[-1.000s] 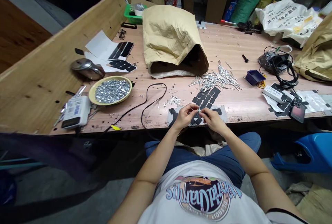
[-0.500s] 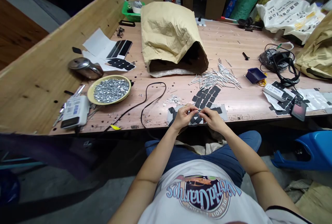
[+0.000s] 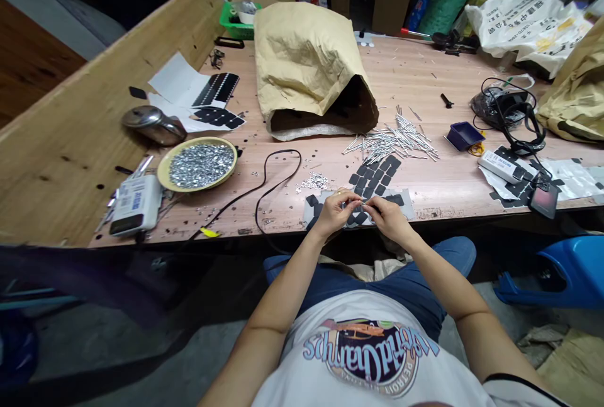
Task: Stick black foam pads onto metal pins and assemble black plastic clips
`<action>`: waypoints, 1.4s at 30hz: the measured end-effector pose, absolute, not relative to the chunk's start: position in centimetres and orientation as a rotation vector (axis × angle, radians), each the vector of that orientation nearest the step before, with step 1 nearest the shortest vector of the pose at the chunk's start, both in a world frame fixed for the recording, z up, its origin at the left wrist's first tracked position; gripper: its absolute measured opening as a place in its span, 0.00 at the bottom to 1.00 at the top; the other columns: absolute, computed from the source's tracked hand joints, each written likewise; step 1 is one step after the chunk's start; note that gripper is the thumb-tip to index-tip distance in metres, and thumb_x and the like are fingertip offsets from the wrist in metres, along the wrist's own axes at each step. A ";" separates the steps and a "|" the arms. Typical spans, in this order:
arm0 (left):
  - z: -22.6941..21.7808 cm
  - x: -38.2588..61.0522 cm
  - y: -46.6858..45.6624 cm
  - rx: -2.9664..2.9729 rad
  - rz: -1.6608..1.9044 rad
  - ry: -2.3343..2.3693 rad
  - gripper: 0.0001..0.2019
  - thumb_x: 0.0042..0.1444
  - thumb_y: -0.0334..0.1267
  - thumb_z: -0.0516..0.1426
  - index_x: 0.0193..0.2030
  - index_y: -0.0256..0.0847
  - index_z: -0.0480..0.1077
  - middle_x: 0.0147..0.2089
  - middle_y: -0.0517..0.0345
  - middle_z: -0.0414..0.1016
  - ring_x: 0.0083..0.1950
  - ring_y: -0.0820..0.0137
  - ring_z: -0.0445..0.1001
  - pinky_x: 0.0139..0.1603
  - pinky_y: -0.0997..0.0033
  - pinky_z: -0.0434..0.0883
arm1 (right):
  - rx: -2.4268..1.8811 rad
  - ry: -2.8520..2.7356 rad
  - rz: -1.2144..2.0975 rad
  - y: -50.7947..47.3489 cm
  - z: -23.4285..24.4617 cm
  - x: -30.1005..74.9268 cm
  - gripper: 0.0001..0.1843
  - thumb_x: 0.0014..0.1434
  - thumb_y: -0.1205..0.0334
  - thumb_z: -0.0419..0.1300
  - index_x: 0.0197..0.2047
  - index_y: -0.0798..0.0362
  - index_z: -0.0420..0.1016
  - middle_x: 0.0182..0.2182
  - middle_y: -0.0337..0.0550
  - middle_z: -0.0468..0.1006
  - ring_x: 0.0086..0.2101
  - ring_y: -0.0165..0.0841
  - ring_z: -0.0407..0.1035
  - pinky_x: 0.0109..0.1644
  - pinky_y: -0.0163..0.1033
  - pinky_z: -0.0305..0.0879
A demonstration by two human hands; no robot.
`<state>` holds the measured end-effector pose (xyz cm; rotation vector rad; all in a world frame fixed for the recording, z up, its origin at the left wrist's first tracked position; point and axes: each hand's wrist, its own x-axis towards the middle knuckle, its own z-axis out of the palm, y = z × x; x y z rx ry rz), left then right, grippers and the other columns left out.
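My left hand [image 3: 334, 211] and my right hand [image 3: 387, 216] meet at the table's near edge, fingertips pinched together on a small metal piece [image 3: 361, 206] that is too small to name. Both hands hover over a grey backing sheet [image 3: 404, 204] carrying black adhesive pads [image 3: 376, 177]. Just beyond lies a heap of thin metal pins [image 3: 394, 139]. A scatter of tiny metal washers [image 3: 316, 182] sits left of the pads.
A yellow dish of small silver parts [image 3: 200, 164] and a white device [image 3: 133, 203] sit at the left. A black cable [image 3: 274, 174] loops mid-table. A brown paper sack [image 3: 306, 61] lies behind. A blue tray [image 3: 464, 137], headphones [image 3: 512, 119] and more pad sheets [image 3: 514, 182] are at right.
The hands stay pinched together at the same spot with only slight finger motion. The view has shifted a little downward.
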<state>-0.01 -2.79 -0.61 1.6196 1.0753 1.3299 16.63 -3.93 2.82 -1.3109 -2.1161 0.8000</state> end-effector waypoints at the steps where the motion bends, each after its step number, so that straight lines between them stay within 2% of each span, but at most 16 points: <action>1: -0.7 0.0 -2.8 1.608 1.330 1.059 0.13 0.51 0.50 0.58 0.28 0.42 0.74 0.28 0.54 0.74 0.34 0.68 0.70 0.38 0.67 0.68 | -1.308 -2.100 0.835 -3.9 2.8 16.6 0.14 0.62 0.52 0.49 0.29 0.50 0.65 0.24 0.39 0.72 0.26 0.31 0.67 0.33 0.34 0.61; 5: -1.3 0.1 -2.6 1.507 1.321 0.980 0.13 0.49 0.48 0.61 0.34 0.41 0.75 0.31 0.54 0.75 0.34 0.70 0.71 0.36 0.70 0.68 | -1.297 -2.048 0.924 -3.8 2.7 16.6 0.14 0.61 0.50 0.50 0.29 0.50 0.65 0.21 0.37 0.70 0.24 0.30 0.66 0.31 0.34 0.61; 9: -2.1 0.6 -2.4 1.342 1.314 0.973 0.18 0.46 0.47 0.63 0.42 0.40 0.73 0.34 0.55 0.74 0.34 0.73 0.71 0.35 0.73 0.68 | -1.299 -2.040 0.914 -3.7 2.7 16.7 0.13 0.60 0.51 0.50 0.29 0.50 0.65 0.22 0.37 0.71 0.24 0.30 0.66 0.31 0.34 0.61; 16: -2.3 0.9 -2.4 1.243 1.274 1.037 0.14 0.46 0.44 0.63 0.39 0.40 0.73 0.31 0.58 0.73 0.32 0.73 0.70 0.33 0.74 0.67 | -1.369 -2.065 0.799 -3.5 2.3 17.2 0.10 0.60 0.55 0.52 0.30 0.50 0.67 0.25 0.39 0.74 0.26 0.31 0.68 0.33 0.35 0.61; 20: -1.6 1.5 -2.9 1.357 1.282 1.086 0.07 0.48 0.41 0.60 0.29 0.39 0.73 0.27 0.60 0.71 0.27 0.74 0.67 0.31 0.74 0.65 | -1.383 -2.139 0.759 -3.5 1.8 17.0 0.09 0.60 0.58 0.52 0.31 0.51 0.69 0.28 0.42 0.76 0.29 0.33 0.70 0.35 0.36 0.63; 24: -1.3 1.7 -3.1 1.347 1.332 1.153 0.09 0.48 0.42 0.60 0.25 0.39 0.71 0.24 0.61 0.71 0.27 0.74 0.67 0.31 0.75 0.65 | -1.282 -2.221 0.838 -3.4 1.9 17.5 0.11 0.61 0.57 0.52 0.41 0.52 0.72 0.36 0.46 0.78 0.36 0.34 0.72 0.41 0.38 0.66; 28: -1.5 1.1 -2.8 1.203 1.374 1.170 0.12 0.46 0.45 0.60 0.23 0.38 0.70 0.21 0.63 0.68 0.24 0.76 0.65 0.27 0.76 0.64 | -1.093 -2.365 0.944 -3.6 2.3 19.1 0.20 0.63 0.57 0.50 0.58 0.50 0.65 0.46 0.47 0.75 0.43 0.34 0.71 0.48 0.40 0.67; 30: -1.7 0.9 -2.5 1.155 1.340 1.144 0.13 0.45 0.46 0.61 0.22 0.38 0.70 0.19 0.63 0.66 0.23 0.77 0.64 0.26 0.76 0.63 | -1.075 -2.404 0.951 -4.0 2.4 19.7 0.22 0.65 0.57 0.47 0.61 0.48 0.62 0.44 0.46 0.74 0.41 0.33 0.71 0.47 0.40 0.68; 33: -2.0 0.9 -2.1 1.142 1.239 1.086 0.13 0.44 0.46 0.62 0.21 0.37 0.70 0.19 0.63 0.66 0.23 0.77 0.64 0.27 0.75 0.64 | -1.060 -2.433 0.912 -4.6 2.2 20.2 0.22 0.66 0.57 0.45 0.61 0.48 0.62 0.41 0.46 0.73 0.39 0.33 0.71 0.46 0.41 0.69; 35: -2.3 1.1 -2.0 1.150 1.182 1.081 0.12 0.44 0.46 0.62 0.23 0.37 0.72 0.21 0.61 0.69 0.25 0.75 0.67 0.29 0.75 0.66 | -1.058 -2.443 0.869 -4.5 1.6 20.5 0.21 0.66 0.57 0.45 0.60 0.48 0.63 0.41 0.46 0.74 0.41 0.34 0.71 0.47 0.42 0.69; 37: -2.7 1.2 -1.8 1.151 1.167 1.119 0.11 0.46 0.45 0.62 0.30 0.37 0.74 0.28 0.58 0.74 0.30 0.73 0.71 0.32 0.75 0.67 | -1.117 -2.440 0.806 -3.4 0.7 20.9 0.20 0.65 0.59 0.46 0.59 0.49 0.63 0.44 0.47 0.74 0.44 0.35 0.70 0.50 0.44 0.68; 40: -3.2 1.0 -1.8 1.148 1.186 1.214 0.16 0.49 0.45 0.60 0.42 0.38 0.74 0.37 0.53 0.77 0.38 0.70 0.73 0.36 0.74 0.69 | -1.400 -2.389 0.642 0.5 -0.3 22.4 0.20 0.63 0.63 0.47 0.57 0.52 0.64 0.48 0.50 0.72 0.46 0.37 0.69 0.53 0.46 0.65; 42: -3.4 0.7 -1.9 1.154 1.179 1.264 0.17 0.51 0.46 0.58 0.45 0.38 0.74 0.39 0.52 0.78 0.38 0.69 0.74 0.37 0.73 0.69 | -1.642 -2.357 0.523 4.1 -0.5 23.7 0.20 0.62 0.66 0.47 0.57 0.56 0.64 0.49 0.54 0.70 0.46 0.38 0.68 0.54 0.45 0.64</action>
